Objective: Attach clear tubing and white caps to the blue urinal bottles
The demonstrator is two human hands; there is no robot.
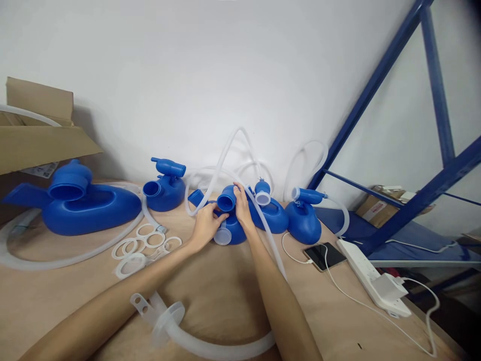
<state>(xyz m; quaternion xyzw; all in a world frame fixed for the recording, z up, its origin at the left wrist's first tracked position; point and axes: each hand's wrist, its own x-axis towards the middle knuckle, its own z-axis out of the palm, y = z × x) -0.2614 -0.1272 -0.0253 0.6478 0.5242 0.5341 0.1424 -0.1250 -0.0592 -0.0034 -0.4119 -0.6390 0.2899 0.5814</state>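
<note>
Both my hands are at a blue plastic urinal bottle in the middle of the table, its round mouth facing me. My left hand is closed at the left of the neck, with thumb and fingers at the strap of a translucent cap that hangs below. My right hand grips the right side of the blue mouthpiece. Exactly how the strap sits around the neck is hidden by my fingers. Right behind stands another blue bottle with a translucent mouth cap.
More blue bottles stand left and right. Translucent rings and caps lie left of my hands. A hose with a flanged end curves in front. A phone, a power strip, a cardboard box and blue shelving surround the table.
</note>
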